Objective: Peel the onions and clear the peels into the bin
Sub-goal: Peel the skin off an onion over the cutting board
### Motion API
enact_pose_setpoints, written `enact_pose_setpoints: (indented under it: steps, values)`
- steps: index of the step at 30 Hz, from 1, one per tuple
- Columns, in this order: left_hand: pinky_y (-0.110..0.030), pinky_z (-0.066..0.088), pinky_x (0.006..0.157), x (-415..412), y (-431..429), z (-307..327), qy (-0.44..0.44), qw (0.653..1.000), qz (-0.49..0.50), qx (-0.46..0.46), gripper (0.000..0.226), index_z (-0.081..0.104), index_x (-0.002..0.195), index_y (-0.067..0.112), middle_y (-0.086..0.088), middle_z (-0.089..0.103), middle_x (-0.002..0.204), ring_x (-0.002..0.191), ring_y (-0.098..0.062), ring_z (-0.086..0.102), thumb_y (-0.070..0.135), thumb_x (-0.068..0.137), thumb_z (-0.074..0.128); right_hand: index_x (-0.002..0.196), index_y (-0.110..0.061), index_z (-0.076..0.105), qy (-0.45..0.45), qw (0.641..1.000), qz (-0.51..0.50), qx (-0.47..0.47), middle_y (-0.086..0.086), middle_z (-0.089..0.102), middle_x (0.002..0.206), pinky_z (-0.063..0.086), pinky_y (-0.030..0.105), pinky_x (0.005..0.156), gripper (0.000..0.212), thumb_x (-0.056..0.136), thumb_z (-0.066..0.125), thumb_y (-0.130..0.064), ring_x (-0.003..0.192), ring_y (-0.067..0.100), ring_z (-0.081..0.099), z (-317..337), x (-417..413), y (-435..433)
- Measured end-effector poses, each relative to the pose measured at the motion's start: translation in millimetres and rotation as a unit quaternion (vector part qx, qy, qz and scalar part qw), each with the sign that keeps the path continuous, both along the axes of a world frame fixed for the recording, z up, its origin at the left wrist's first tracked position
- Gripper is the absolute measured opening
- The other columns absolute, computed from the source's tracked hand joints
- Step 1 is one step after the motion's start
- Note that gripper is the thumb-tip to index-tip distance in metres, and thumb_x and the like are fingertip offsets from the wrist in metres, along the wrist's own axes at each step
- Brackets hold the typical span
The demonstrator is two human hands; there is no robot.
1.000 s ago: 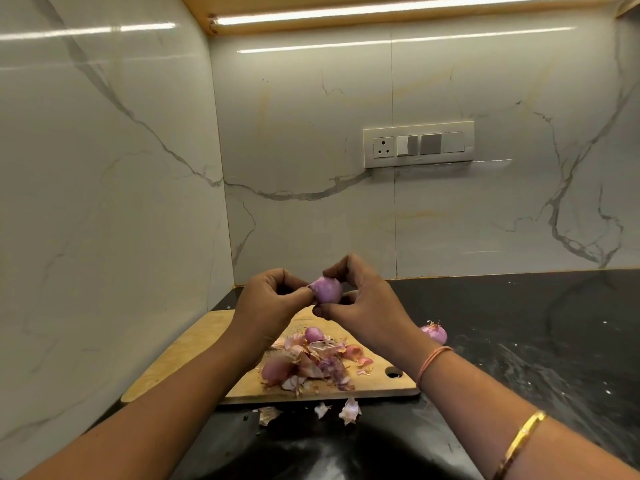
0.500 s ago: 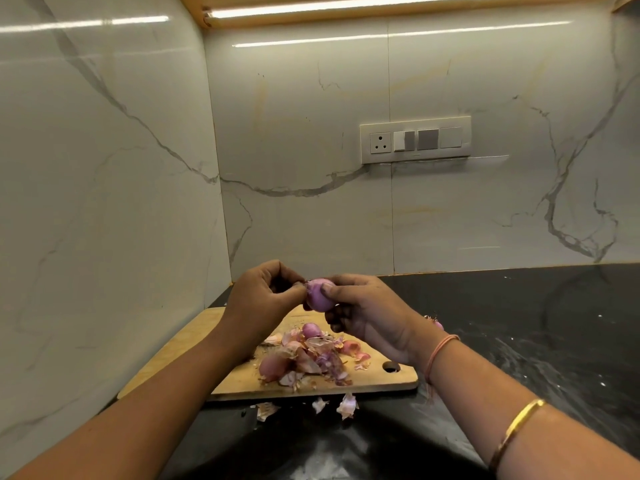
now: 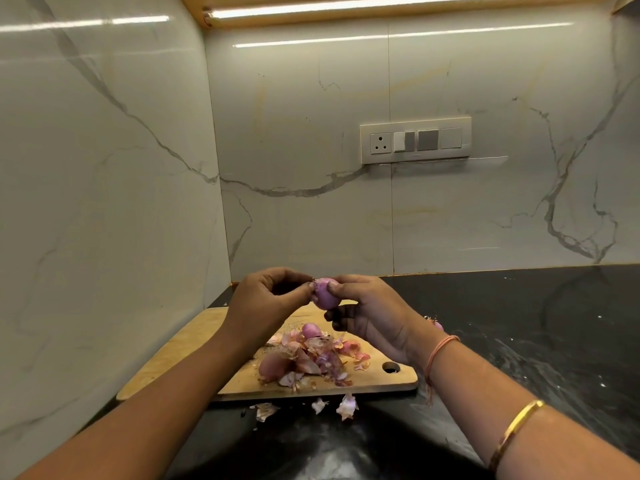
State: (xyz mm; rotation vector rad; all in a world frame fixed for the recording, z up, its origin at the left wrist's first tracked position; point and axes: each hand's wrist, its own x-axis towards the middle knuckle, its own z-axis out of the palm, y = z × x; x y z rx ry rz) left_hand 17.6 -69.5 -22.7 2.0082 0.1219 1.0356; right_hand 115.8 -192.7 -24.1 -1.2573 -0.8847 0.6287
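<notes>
Onion [image 3: 323, 294], small, purple and mostly bare, is being held in the air above the far edge of the cutting board [image 3: 180, 351], caught between both hands. On its left end the left hand [image 3: 266, 303] is pinching at the tip with thumb and fingertip, the remaining fingers curling into the palm. From the right the right hand [image 3: 374, 317] is gripping the onion, thumb pressing on top and fingers curling under it. Board is lying on the black counter [image 3: 519, 323] toward the counter's left edge, close to the marble side wall [image 3: 104, 202], with its round hole [image 3: 390, 367] at the near right corner. Peel pile [image 3: 311, 358] is sitting on the board's right half, reaching toward the near edge; a second onion [image 3: 310, 330], peeled and pink, is resting at the pile's far side. A third onion [image 3: 435, 323] is peeking out behind the right wrist, on the counter off the board's right edge — mostly hidden. Three loose peel scraps [image 3: 347, 407] are lying on the counter just off the board's near edge. Thread band [image 3: 441, 348] and gold bangle [image 3: 516, 431] are sitting on the right forearm. Switch plate [image 3: 415, 140] is hanging on the back wall, light strip [image 3: 381, 5] glowing above.
</notes>
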Motion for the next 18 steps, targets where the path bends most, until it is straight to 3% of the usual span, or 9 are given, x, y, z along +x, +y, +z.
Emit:
enact_pose_setpoints:
  steps: [8,12,18]
  values:
    - [-0.019,0.055,0.068,2.6,0.3,-1.3,0.015,0.999,0.001,-0.038,0.009,0.069,0.077,0.016,-0.004,0.07,0.075,0.075,-0.015,0.066,0.008,0.079,0.067,0.106,-0.009,0.062,-0.059,0.998,-0.02,-0.008,0.013,0.059,0.092,0.046,0.023,0.063,0.018,0.097,0.046,-0.01,0.069,0.016,0.051,-1.6,-1.5,0.7]
    - [-0.012,0.051,0.06,0.9,-2.6,-0.4,-0.016,1.0,0.018,-0.006,0.02,0.066,0.07,0.021,0.003,0.067,0.067,0.062,-0.003,0.063,0.003,0.078,0.067,0.109,-0.003,0.061,-0.041,0.999,-0.01,0.008,0.013,0.059,0.091,0.044,0.023,0.062,0.02,0.097,0.046,-0.009,0.067,0.016,0.05,-0.6,-2.7,0.3]
    - [-0.011,0.05,0.06,0.7,-3.9,1.4,-0.026,0.999,0.019,0.028,0.021,0.065,0.074,0.022,0.003,0.067,0.07,0.063,-0.001,0.063,0.002,0.081,0.062,0.109,-0.007,0.056,0.03,0.998,0.021,0.046,0.015,0.056,0.098,0.046,0.024,0.056,0.019,0.098,0.043,-0.015,0.063,0.017,0.052,1.9,-4.9,-1.9]
